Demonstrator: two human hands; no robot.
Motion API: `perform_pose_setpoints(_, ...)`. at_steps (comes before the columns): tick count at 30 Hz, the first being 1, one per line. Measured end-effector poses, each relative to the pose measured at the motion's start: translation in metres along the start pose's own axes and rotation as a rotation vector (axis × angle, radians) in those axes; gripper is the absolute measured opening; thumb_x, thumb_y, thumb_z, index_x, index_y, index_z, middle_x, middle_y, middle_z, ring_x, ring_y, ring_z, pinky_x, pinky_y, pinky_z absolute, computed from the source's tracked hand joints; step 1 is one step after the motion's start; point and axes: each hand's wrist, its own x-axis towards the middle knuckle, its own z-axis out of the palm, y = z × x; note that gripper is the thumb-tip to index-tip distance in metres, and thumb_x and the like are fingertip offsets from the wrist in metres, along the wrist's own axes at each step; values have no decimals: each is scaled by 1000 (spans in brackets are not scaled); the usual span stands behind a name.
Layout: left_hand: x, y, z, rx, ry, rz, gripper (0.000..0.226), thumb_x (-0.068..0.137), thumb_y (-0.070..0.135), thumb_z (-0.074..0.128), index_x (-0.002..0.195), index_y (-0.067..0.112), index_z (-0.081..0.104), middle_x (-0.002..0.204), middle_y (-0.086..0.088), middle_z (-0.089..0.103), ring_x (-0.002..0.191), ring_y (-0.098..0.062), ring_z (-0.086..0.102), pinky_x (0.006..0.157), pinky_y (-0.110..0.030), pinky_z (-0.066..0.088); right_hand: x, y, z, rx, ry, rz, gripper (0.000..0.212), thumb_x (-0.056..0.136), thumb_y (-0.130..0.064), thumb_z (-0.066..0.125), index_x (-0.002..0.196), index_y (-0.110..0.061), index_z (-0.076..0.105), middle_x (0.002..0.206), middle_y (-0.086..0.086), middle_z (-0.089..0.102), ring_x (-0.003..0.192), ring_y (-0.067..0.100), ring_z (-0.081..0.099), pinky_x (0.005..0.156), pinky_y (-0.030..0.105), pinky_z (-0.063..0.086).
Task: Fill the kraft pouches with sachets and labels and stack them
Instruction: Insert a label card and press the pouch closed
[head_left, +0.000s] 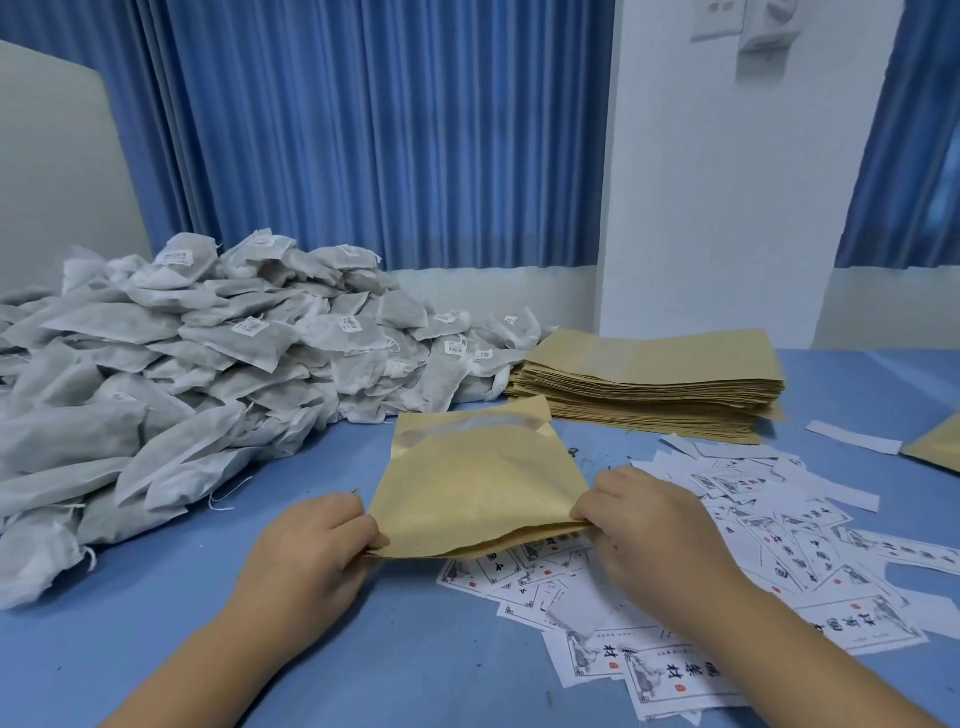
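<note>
While both hands (322, 540) (631, 514) pinch its edges, the matte kraft pouch (480, 488) bulges.

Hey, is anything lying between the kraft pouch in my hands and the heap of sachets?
Nothing visible blocks it. The tan kraft paper pouch, pinched at its near corners by the left hand and right hand, has only blue table with a stray white thread between it and the heap of grey-white mesh sachets on the left.
</note>
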Motion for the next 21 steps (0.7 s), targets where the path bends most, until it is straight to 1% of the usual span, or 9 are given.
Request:
perform_pose_setpoints(2,-1,-1,1,-14,13,-31,24,77,26,52,63,13,68,60,4,54,57,-16,50,42,-25,38,0,-1,1,-34,8,-62,35,37,2,85,61,-17,67,59,-5,55,54,20,55,40,25,43)
perform_pose_setpoints(4,-1,-1,-1,-20,-6,-63,18,76,21,55,63,14,65,61,5,54,60,-13,47,43,-24,37,0,-2,3,-35,9,-143,34,39,2,83,62,-18,68,59,-5,55,55,19,54,45,25,43)
perform_pose_setpoints(6,2,2,-2,37,-56,-10,12,73,19,55,66,14,64,64,4,54,59,-18,52,45,-25,38,1,-6,5,-66,9,-187,32,40,0,83,60,-19,66,57,-6,53,53,18,51,46,23,40)
perform_pose_setpoints(7,4,4,-2,71,-84,20,4,70,16,61,68,14,64,66,2,55,57,-22,55,46,-27,41,1,-8,6,-78,14,-187,32,40,0,82,59,-19,65,56,-6,51,52,18,50,47,23,37)
perform_pose_setpoints(9,9,11,2,89,-102,32,19,58,6,76,72,14,66,70,1,58,57,-26,56,47,-32,44,2,-10,9,-74,28,-163,33,37,1,81,57,-19,64,55,-6,50,50,17,48,48,21,32)
perform_pose_setpoints(11,13,19,6,79,-89,47,25,52,2,80,69,14,66,68,0,58,56,-25,55,47,-32,42,2,-9,10,-72,38,-145,34,35,3,78,56,-19,63,55,-6,50,50,17,47,49,20,28)
perform_pose_setpoints(14,17,29,10,86,-83,74,31,46,1,85,60,16,62,61,3,53,52,-23,53,46,-28,38,0,-7,10,-88,20,-146,35,35,3,78,59,-18,62,57,-5,51,50,17,48,46,22,35)
perform_pose_setpoints(18,17,31,10,68,-94,11,31,47,0,85,61,15,62,62,3,56,53,-24,55,47,-28,39,0,-7,10,-84,14,-177,30,44,-5,81,64,-20,66,61,-6,55,54,17,52,47,25,44)
perform_pose_setpoints(21,20,36,12,66,-82,2,28,52,3,85,66,15,63,66,1,57,55,-25,55,46,-31,42,2,-14,14,-95,24,-221,28,45,-4,80,61,-20,63,58,-6,51,53,17,48,48,25,40)
